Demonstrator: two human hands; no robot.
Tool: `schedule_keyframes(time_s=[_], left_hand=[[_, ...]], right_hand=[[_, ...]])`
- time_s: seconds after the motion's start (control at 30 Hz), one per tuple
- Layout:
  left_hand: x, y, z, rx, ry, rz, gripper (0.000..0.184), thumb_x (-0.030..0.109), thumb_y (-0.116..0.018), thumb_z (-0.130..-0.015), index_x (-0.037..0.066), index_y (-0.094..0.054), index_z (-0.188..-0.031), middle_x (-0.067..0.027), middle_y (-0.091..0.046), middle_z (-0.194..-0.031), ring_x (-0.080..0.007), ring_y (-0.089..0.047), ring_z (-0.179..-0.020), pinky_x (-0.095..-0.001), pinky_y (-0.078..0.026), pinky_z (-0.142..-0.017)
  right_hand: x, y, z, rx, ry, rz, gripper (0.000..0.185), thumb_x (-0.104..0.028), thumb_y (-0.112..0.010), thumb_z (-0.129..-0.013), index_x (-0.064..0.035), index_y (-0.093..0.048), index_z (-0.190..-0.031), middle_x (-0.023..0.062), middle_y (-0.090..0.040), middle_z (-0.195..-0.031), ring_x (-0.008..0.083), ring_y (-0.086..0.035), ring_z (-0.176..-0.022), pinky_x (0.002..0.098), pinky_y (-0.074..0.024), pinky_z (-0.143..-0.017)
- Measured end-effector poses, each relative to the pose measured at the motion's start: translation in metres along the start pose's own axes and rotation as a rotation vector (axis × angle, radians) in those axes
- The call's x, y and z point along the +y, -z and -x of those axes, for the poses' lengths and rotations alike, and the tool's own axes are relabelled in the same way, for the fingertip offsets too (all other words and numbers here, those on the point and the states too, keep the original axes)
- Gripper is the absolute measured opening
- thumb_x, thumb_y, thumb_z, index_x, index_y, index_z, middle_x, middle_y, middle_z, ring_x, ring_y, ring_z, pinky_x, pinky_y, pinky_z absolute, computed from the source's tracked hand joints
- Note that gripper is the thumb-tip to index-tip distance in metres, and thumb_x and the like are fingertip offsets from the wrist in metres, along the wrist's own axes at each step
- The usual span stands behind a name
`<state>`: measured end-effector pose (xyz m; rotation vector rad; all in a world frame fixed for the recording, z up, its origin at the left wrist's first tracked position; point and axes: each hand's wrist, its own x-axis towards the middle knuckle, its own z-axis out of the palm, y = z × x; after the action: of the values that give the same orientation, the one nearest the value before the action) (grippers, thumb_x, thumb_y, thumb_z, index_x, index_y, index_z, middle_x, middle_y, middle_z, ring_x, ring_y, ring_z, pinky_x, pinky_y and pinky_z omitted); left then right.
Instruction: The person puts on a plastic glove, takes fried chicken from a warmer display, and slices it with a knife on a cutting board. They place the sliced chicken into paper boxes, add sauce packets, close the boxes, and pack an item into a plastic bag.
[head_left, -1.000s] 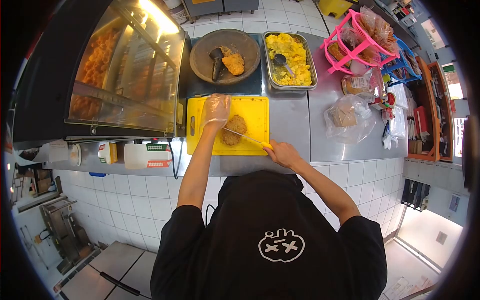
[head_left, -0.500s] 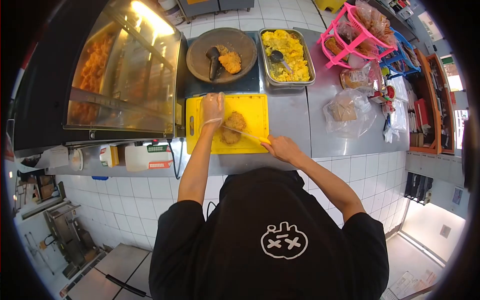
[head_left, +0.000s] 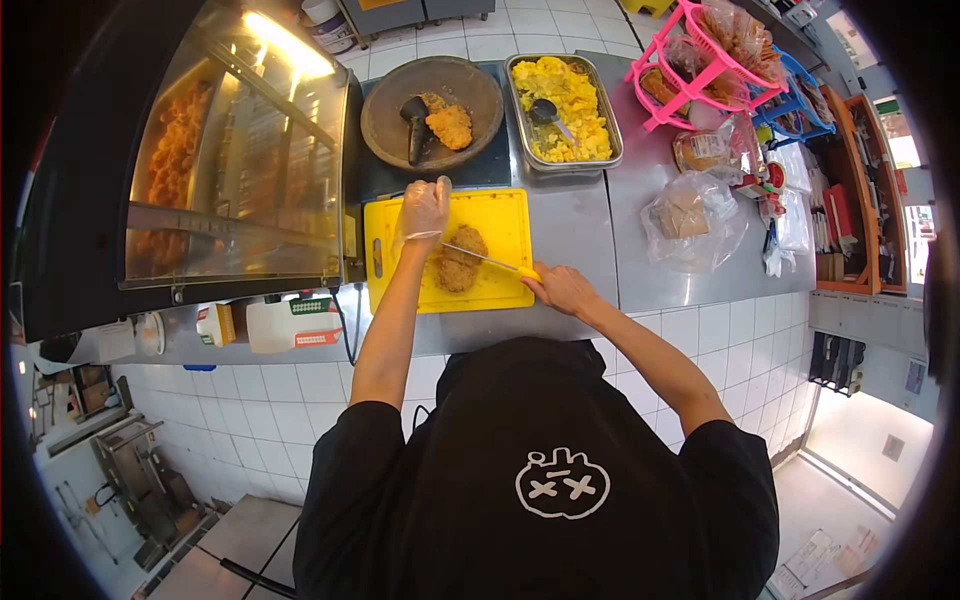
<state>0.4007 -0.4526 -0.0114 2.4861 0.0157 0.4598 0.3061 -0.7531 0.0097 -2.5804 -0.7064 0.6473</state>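
A browned, crumb-coated piece of fried food (head_left: 458, 275) lies on a yellow cutting board (head_left: 508, 215). My right hand (head_left: 562, 288) is closed round the yellow handle of a knife (head_left: 527, 272). Its blade lies across the top of the fried piece, pointing left. My left hand (head_left: 425, 210), in a clear plastic glove, hovers over the board's upper left part, just beyond the blade tip. Its fingers are curled together, and what they hold, if anything, is hidden. Beyond the board, a stone mortar (head_left: 385, 140) holds a dark pestle (head_left: 414, 128) and another golden fried piece (head_left: 450, 127).
A metal tray (head_left: 612, 150) of yellow food with a spoon stands behind right. On the left is a lit glass display cabinet (head_left: 240, 170). To the right are a plastic bag (head_left: 695, 222) and a pink basket rack (head_left: 680, 60) with packets.
The view has shifted slightly. My left hand appears more upright, its fingers nearer the board's far edge. The knife remains in my right hand, across the fried piece.
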Motion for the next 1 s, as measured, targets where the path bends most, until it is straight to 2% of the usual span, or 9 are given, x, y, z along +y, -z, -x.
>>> schedule_keyframes(time_s=[0.17, 0.27, 0.37, 0.4, 0.53, 0.77, 0.8, 0.9, 1.0], left_hand=[[-0.006, -0.009, -0.002, -0.051, 0.063, -0.051, 0.050, 0.036, -0.053, -0.101, -0.005, -0.068, -0.077, -0.0285, -0.062, -0.081, -0.0452, -0.059, -0.083, -0.0539, -0.045, -0.077], [-0.021, -0.014, 0.003, -0.090, 0.135, 0.010, 0.052, 0.038, -0.054, -0.100, -0.005, -0.067, -0.076, -0.0301, -0.061, -0.079, -0.0464, -0.059, -0.078, -0.0553, -0.043, -0.074], [-0.013, -0.005, 0.003, 0.031, -0.008, 0.023, 0.051, 0.032, -0.055, -0.100, -0.007, -0.063, -0.068, -0.0290, -0.060, -0.076, -0.0459, -0.057, -0.071, -0.0545, -0.044, -0.070], [-0.002, 0.006, 0.002, 0.020, 0.075, 0.071, 0.046, 0.029, -0.057, -0.100, -0.005, -0.061, -0.068, -0.0274, -0.059, -0.073, -0.0453, -0.056, -0.070, -0.0541, -0.043, -0.067], [0.017, 0.020, -0.012, 0.246, -0.041, 0.173, 0.042, 0.025, -0.061, -0.097, -0.002, -0.055, -0.065, -0.0233, -0.053, -0.064, -0.0426, -0.055, -0.067, -0.0537, -0.041, -0.063], [0.012, -0.007, -0.009, 0.118, -0.013, 0.139, 0.041, 0.026, -0.064, -0.096, -0.001, -0.057, -0.065, -0.0214, -0.055, -0.063, -0.0404, -0.056, -0.061, -0.0519, -0.043, -0.059], [0.013, -0.009, -0.013, 0.135, -0.048, 0.070, 0.042, 0.026, -0.063, -0.096, 0.000, -0.059, -0.064, -0.0214, -0.058, -0.065, -0.0398, -0.059, -0.063, -0.0513, -0.046, -0.061], [0.010, -0.012, -0.009, 0.003, -0.011, 0.099, 0.050, 0.035, -0.058, -0.098, -0.004, -0.061, -0.067, -0.0248, -0.061, -0.071, -0.0424, -0.059, -0.066, -0.0520, -0.045, -0.064], [0.007, -0.017, -0.010, -0.063, 0.088, 0.039, 0.053, 0.039, -0.056, -0.099, -0.005, -0.064, -0.071, -0.0265, -0.065, -0.079, -0.0437, -0.063, -0.073, -0.0513, -0.049, -0.070]], right_hand=[[0.005, -0.008, -0.006, 0.015, 0.001, -0.012, 0.050, -0.048, -0.045, -0.104, -0.0012, -0.059, -0.113, 0.0261, -0.068, -0.076, 0.0477, -0.066, -0.072, 0.0565, -0.0522, -0.067], [-0.020, 0.019, 0.001, -0.024, -0.018, 0.007, 0.051, -0.050, -0.046, -0.103, -0.0011, -0.060, -0.111, 0.0266, -0.068, -0.075, 0.0480, -0.066, -0.072, 0.0566, -0.0524, -0.067], [-0.027, 0.031, 0.003, -0.033, -0.044, 0.009, 0.053, -0.050, -0.045, -0.103, 0.0004, -0.062, -0.109, 0.0274, -0.069, -0.080, 0.0483, -0.067, -0.079, 0.0562, -0.0525, -0.073], [-0.027, 0.041, 0.002, -0.018, -0.039, 0.011, 0.053, -0.050, -0.045, -0.103, 0.0002, -0.062, -0.108, 0.0272, -0.069, -0.080, 0.0482, -0.067, -0.078, 0.0563, -0.0523, -0.073], [-0.029, 0.056, 0.015, -0.021, -0.036, -0.008, 0.051, -0.049, -0.045, -0.104, -0.0006, -0.061, -0.107, 0.0264, -0.069, -0.079, 0.0482, -0.067, -0.078, 0.0567, -0.0519, -0.072], [-0.001, 0.029, 0.004, -0.009, -0.038, -0.018, 0.051, -0.050, -0.043, -0.104, -0.0017, -0.058, -0.111, 0.0270, -0.068, -0.078, 0.0483, -0.066, -0.076, 0.0568, -0.0515, -0.070], [0.002, 0.025, 0.003, -0.014, -0.044, -0.019, 0.051, -0.050, -0.043, -0.104, -0.0017, -0.057, -0.111, 0.0270, -0.068, -0.078, 0.0483, -0.066, -0.076, 0.0569, -0.0515, -0.070], [0.011, 0.012, -0.005, -0.024, -0.046, -0.013, 0.050, -0.050, -0.042, -0.104, -0.0020, -0.057, -0.111, 0.0267, -0.068, -0.079, 0.0482, -0.066, -0.076, 0.0572, -0.0516, -0.070], [0.016, 0.005, -0.010, -0.019, -0.044, 0.006, 0.050, -0.049, -0.043, -0.104, -0.0028, -0.058, -0.112, 0.0263, -0.069, -0.079, 0.0478, -0.067, -0.075, 0.0572, -0.0520, -0.070]])
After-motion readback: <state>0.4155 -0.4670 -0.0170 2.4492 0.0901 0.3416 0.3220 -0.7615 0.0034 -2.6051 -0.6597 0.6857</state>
